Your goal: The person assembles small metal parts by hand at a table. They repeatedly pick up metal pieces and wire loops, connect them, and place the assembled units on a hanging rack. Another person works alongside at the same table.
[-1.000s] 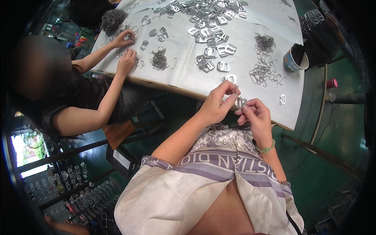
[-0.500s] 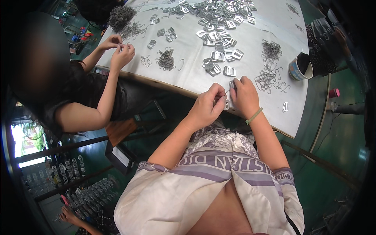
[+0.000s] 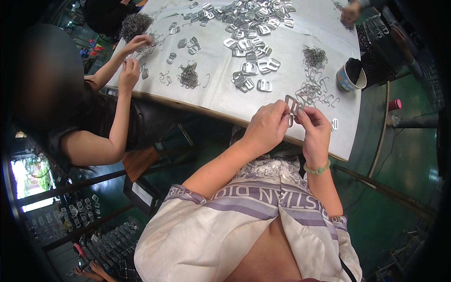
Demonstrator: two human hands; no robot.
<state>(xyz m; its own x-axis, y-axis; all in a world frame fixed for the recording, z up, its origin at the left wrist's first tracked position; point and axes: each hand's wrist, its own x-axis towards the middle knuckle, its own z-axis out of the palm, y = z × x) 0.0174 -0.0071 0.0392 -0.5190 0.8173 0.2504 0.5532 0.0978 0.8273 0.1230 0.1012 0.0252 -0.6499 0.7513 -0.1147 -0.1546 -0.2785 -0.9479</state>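
Over the table's near edge, my left hand (image 3: 268,124) and my right hand (image 3: 316,134) meet, both closed. Between their fingertips is a flat silver slotted metal buckle (image 3: 293,102), held tilted up. A second metal loop shows just below it, partly covered by my fingers, and I cannot tell whether it belongs to another buckle. Any thin wire piece between the fingers is too small to make out. Ahead of my hands lies a single buckle (image 3: 264,85), in front of a large heap of buckles (image 3: 244,21). Loose bent wire hooks (image 3: 312,91) lie beyond my right hand.
A tangled clump of wire hooks (image 3: 314,56) and a paper cup (image 3: 350,77) with something dark inside stand to the right. Another hook clump (image 3: 189,75) lies left of centre. At the left a co-worker's hands (image 3: 131,66) work over the table (image 3: 216,101). Another person's hand (image 3: 350,11) reaches in top right.
My hands have moved slightly right and turned, bringing the buckle up into view. The left co-worker's hands have come apart, one toward the hook heap. Another hand has appeared at the far right.
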